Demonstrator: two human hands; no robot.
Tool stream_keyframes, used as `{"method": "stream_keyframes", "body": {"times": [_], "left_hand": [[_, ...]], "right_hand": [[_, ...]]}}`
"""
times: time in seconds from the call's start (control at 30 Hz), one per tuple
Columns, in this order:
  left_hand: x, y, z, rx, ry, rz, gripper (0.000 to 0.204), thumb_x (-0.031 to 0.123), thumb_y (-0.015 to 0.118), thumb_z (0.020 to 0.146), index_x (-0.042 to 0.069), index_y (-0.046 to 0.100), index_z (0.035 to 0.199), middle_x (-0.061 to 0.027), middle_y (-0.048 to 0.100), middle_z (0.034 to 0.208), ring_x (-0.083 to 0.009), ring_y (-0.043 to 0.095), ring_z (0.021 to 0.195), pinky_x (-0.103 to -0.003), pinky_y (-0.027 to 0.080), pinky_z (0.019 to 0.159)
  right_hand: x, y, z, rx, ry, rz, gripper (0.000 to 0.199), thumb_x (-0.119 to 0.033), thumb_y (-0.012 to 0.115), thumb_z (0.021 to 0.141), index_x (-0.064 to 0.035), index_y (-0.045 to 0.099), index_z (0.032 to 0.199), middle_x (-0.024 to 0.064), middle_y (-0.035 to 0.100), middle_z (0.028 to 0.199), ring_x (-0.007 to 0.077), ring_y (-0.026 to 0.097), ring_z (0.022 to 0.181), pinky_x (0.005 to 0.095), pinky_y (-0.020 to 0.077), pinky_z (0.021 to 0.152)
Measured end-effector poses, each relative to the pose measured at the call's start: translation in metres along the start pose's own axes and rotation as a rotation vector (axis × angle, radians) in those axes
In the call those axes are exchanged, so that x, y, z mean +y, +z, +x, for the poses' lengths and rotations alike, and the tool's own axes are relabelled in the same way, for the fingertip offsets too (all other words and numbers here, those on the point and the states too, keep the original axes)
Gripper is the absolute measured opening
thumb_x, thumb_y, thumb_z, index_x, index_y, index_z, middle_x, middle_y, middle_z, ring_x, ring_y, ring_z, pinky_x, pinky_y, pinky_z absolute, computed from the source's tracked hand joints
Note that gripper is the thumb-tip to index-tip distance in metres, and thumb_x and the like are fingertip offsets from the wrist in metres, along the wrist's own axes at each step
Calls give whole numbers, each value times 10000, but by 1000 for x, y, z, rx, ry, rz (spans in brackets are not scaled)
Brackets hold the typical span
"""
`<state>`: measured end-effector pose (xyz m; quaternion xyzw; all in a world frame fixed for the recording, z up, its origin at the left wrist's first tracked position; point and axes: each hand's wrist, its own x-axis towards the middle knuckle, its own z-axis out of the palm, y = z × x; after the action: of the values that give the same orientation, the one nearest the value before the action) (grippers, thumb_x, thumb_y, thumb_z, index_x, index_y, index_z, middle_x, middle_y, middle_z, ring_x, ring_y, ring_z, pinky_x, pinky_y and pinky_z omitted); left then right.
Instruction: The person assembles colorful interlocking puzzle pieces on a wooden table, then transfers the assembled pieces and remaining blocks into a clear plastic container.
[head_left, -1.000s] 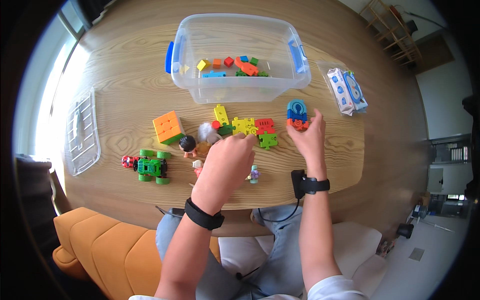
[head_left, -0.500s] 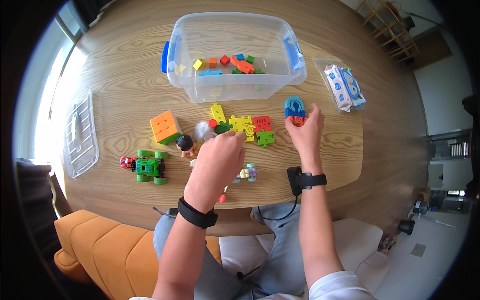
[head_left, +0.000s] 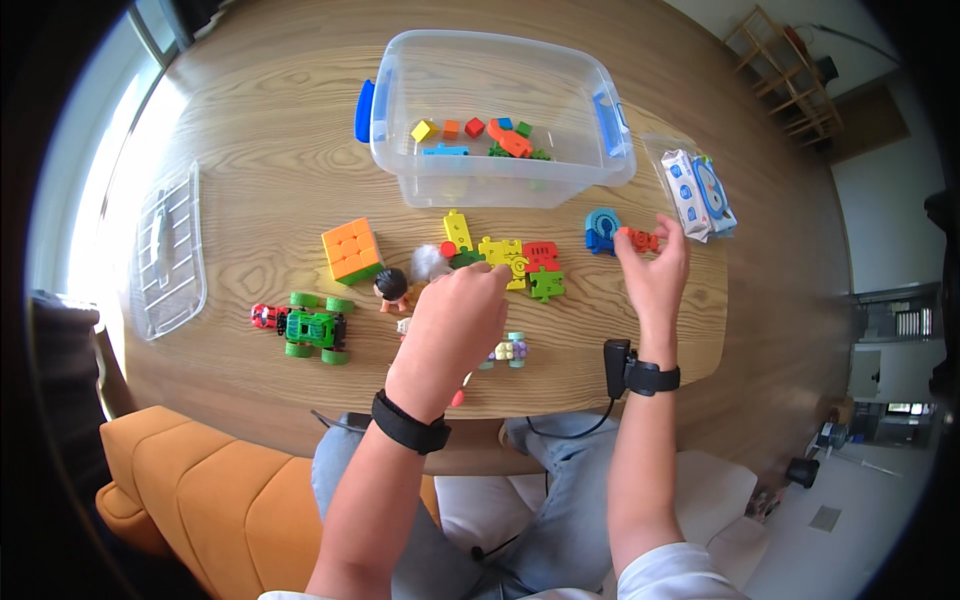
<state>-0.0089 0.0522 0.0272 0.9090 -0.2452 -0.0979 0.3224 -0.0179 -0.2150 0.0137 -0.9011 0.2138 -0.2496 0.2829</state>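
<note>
My right hand pinches an orange puzzle piece between thumb and fingers, right beside a blue puzzle piece on the table. My left hand is closed with its knuckles up, fingertips mostly hidden, at the lower edge of several joined puzzle pieces. Among these are a yellow camera-like piece, a red one and a green one. What the left fingers hold, if anything, is out of sight. Partly behind that hand lie a dark-haired doll and a grey fluffy ball.
A clear plastic bin with several colored blocks stands at the back; its lid lies at the left. An orange-faced puzzle cube, a green toy truck, pastel bricks and a wipes pack are also on the table.
My right hand has turned the orange piece from below the blue piece to its right side. The left hand stays by the joined pieces. The whole view has shifted slightly.
</note>
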Motion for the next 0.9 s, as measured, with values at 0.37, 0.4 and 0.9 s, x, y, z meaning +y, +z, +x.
{"method": "stream_keyframes", "body": {"times": [0.37, 0.4, 0.9], "left_hand": [[9, -4, -3, 12, 51, -82, 149, 100, 685, 904, 25, 677, 1032, -163, 699, 924, -379, 706, 901, -484, 576, 790], [8, -5, -4, 20, 53, -96, 165, 103, 681, 906, 25, 684, 1052, -162, 696, 918, -376, 705, 900, -482, 576, 794], [-7, -11, -19, 205, 72, -134, 124, 14, 662, 811, 45, 655, 931, -136, 692, 826, -329, 719, 806, -444, 580, 758]], "right_hand": [[-123, -67, 65, 27, -423, 79, 465, -184, 850, 860, -36, 668, 1263, 146, 579, 1281, 231, 657, 1092, 370, 552, 968], [-137, -64, 72, -31, -465, 85, 450, -194, 850, 861, -32, 679, 1243, 146, 583, 1272, 223, 665, 1075, 364, 553, 966], [-228, 103, 143, -1014, -291, -452, 481, -469, 804, 891, -6, 699, 966, 59, 713, 814, 108, 663, 766, 273, 540, 677]]}}
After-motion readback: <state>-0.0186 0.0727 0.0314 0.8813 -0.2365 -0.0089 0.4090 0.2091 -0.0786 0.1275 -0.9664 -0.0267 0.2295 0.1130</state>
